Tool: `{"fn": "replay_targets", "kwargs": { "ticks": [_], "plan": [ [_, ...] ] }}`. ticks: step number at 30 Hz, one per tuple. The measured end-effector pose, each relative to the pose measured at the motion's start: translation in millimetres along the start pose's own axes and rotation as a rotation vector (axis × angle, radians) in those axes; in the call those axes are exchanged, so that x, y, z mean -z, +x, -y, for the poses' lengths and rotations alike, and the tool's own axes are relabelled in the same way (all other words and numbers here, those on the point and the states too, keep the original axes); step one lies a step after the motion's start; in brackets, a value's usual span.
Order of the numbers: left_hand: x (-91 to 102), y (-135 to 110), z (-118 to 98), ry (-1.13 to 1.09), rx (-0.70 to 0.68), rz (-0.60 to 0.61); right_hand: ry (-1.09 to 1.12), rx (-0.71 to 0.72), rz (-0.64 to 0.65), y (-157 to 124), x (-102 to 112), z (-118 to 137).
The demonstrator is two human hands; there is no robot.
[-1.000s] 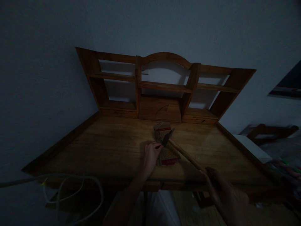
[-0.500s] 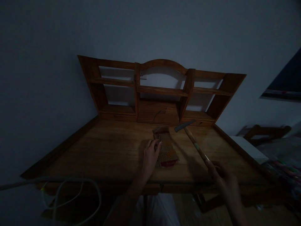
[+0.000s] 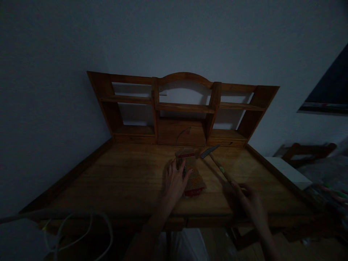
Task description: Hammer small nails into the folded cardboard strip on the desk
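A hammer [image 3: 221, 169] with a wooden handle and a dark metal head is gripped near its handle end by my right hand [image 3: 248, 197]. Its head is low over the desk, just right of a brown patterned packet with red ends [image 3: 195, 177]; I cannot tell whether the head touches the desktop. My left hand [image 3: 175, 179] lies on the packet's left side with fingers spread, covering part of it. What the packet contains cannot be made out in the dim light.
The wooden desk [image 3: 130, 170] carries a shelf unit [image 3: 185, 107] along its back edge, against the wall. Pale cables [image 3: 110, 232] loop at the front left. A white surface [image 3: 289, 172] and a chair [image 3: 310, 149] stand to the right.
My left hand has gone from a pinch over the packet to spread fingers lying on it. My right hand has lowered the hammer, moving it slightly left.
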State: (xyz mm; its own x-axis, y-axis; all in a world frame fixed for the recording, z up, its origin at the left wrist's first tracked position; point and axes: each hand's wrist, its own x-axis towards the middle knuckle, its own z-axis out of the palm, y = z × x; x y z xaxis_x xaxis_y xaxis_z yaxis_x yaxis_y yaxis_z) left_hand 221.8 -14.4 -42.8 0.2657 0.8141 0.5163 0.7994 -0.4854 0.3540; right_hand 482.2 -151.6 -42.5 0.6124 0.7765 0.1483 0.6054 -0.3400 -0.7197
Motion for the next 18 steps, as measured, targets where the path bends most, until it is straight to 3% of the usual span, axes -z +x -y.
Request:
{"fn": "replay_targets", "kwargs": {
  "ticks": [7,12,15,18],
  "plan": [
    [3.5,4,-2,-0.015,0.024,0.058,-0.047,0.01,0.018,3,-2,-9],
    [-2.0,46,-12,-0.076,0.045,0.105,-0.094,-0.032,0.021,3,-2,-6],
    [-17.1,74,-20,-0.045,0.104,0.175,-0.148,-0.075,0.03,2,-2,-2],
    [-35.1,87,-21,0.012,0.183,0.241,-0.178,-0.091,0.033,1,-3,0]
  ]
}}
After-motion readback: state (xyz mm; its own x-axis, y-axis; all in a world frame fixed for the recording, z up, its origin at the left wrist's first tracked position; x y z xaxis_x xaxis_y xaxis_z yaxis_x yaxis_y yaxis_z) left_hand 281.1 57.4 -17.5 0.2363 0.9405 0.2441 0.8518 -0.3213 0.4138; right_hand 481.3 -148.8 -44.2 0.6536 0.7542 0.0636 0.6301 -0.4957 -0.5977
